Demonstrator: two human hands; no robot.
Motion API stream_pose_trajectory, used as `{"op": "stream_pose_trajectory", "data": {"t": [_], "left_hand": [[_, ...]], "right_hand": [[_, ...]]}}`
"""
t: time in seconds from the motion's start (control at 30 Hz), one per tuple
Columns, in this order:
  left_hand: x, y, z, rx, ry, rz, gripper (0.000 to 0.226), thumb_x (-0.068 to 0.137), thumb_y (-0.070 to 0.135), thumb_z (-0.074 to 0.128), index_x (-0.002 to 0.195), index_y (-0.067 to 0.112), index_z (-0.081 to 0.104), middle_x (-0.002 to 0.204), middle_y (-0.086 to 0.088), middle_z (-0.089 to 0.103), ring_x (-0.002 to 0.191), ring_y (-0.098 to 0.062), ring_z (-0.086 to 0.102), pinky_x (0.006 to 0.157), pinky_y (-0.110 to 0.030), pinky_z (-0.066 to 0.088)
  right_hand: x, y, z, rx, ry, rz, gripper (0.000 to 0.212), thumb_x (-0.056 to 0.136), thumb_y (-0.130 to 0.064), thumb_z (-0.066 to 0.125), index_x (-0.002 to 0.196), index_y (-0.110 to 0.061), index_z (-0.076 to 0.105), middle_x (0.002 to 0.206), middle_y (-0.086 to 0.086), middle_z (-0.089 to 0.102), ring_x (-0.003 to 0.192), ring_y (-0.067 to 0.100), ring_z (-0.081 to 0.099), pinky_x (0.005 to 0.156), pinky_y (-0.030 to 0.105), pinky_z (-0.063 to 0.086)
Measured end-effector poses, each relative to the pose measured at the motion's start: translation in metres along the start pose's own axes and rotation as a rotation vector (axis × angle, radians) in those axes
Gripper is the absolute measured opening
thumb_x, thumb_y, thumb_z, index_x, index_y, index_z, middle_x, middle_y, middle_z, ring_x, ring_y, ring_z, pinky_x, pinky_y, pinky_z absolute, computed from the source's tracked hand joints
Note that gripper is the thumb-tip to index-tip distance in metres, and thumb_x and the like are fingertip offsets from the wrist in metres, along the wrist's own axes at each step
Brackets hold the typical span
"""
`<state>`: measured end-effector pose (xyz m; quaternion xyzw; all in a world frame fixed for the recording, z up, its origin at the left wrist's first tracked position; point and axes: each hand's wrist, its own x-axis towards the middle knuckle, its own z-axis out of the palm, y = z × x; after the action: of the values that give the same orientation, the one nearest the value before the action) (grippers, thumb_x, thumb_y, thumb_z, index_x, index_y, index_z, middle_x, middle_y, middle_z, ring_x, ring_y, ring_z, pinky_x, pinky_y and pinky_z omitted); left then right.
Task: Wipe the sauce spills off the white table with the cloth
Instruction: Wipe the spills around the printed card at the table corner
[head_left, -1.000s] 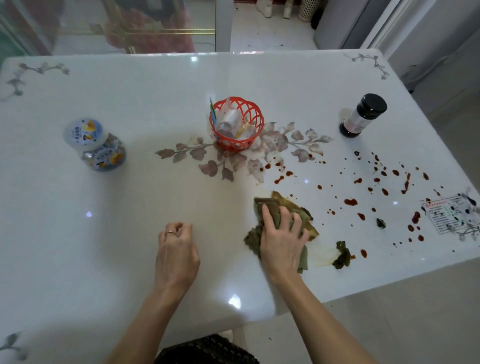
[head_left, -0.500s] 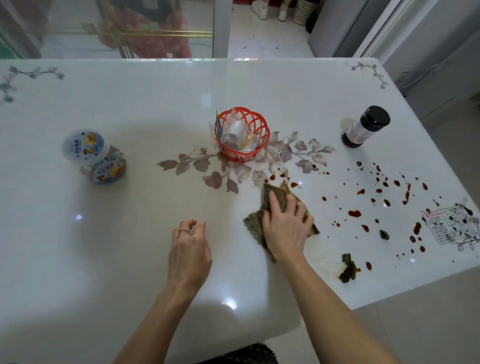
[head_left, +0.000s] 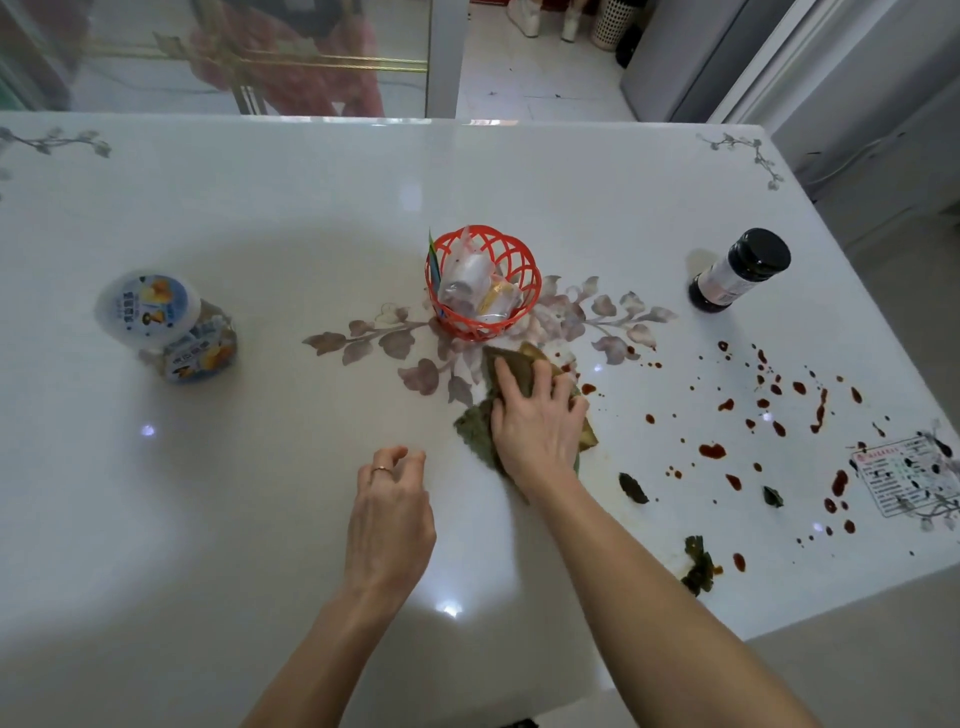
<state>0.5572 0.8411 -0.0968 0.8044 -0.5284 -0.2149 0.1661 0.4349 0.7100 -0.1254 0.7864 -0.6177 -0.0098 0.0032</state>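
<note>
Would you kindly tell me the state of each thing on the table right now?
cloth: crumpled, pressed on the table under the right hand
left hand: loosely curled, holding nothing
sauce spills: unwiped, right of the cloth
bottle: upright, capped
jar: lid on
red basket: upright, holding packets

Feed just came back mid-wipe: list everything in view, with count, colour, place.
table: one, white, leaf print, fills view
cloth: one, green-brown, centre, under right grip
sauce spots: many, red-brown, right of cloth
leafy scraps: three, dark green, front right
basket: one, red, centre, behind cloth, holds packets
bottle: one, dark, black cap, far right
jar: one, white lid, left
sticker: one, white, printed, right edge
left grip: one bare hand, loosely curled, empty, left of cloth
right grip: one bare hand, pressing the cloth
</note>
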Motion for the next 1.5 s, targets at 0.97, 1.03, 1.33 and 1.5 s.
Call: {"op": "stream_pose_trajectory", "data": {"t": [0.97, 1.03, 1.33, 1.5], "left_hand": [[0.057, 0.051, 0.012, 0.085, -0.060, 0.149, 0.040, 0.080, -0.004, 0.044, 0.119, 0.007, 0.049, 0.136, -0.008, 0.041, 0.114, -0.029, 0.045, 0.083, -0.038, 0.050], [0.055, 0.053, 0.015, 0.079, -0.057, 0.159, 0.040, 0.081, -0.004, 0.045, 0.120, 0.006, 0.051, 0.134, -0.011, 0.044, 0.115, -0.030, 0.046, 0.087, -0.037, 0.049], [0.050, 0.065, 0.021, 0.056, -0.072, 0.185, 0.043, 0.083, -0.005, 0.043, 0.125, 0.005, 0.048, 0.139, -0.014, 0.040, 0.126, -0.029, 0.040, 0.095, -0.036, 0.045], [0.039, 0.067, 0.026, 0.052, -0.109, 0.193, 0.042, 0.086, -0.002, 0.043, 0.126, 0.006, 0.047, 0.141, -0.014, 0.038, 0.126, -0.029, 0.041, 0.096, -0.036, 0.045]], "right_hand": [[0.062, 0.031, -0.010, 0.074, -0.152, 0.229, 0.053, 0.101, -0.040, 0.036, 0.152, -0.032, 0.023, 0.147, 0.013, 0.030, 0.130, 0.034, 0.028, 0.098, 0.053, 0.033], [0.032, 0.026, -0.007, 0.066, -0.107, 0.224, 0.055, 0.099, -0.040, 0.043, 0.151, -0.030, 0.029, 0.144, 0.013, 0.034, 0.124, 0.035, 0.033, 0.095, 0.053, 0.036], [0.023, 0.040, -0.001, 0.028, -0.107, 0.256, 0.054, 0.100, -0.039, 0.038, 0.151, -0.025, 0.027, 0.143, 0.015, 0.033, 0.121, 0.035, 0.035, 0.089, 0.052, 0.037], [-0.036, 0.030, 0.001, 0.039, -0.046, 0.254, 0.056, 0.090, -0.032, 0.061, 0.143, -0.023, 0.047, 0.133, 0.015, 0.048, 0.106, 0.036, 0.045, 0.081, 0.053, 0.042]]}}
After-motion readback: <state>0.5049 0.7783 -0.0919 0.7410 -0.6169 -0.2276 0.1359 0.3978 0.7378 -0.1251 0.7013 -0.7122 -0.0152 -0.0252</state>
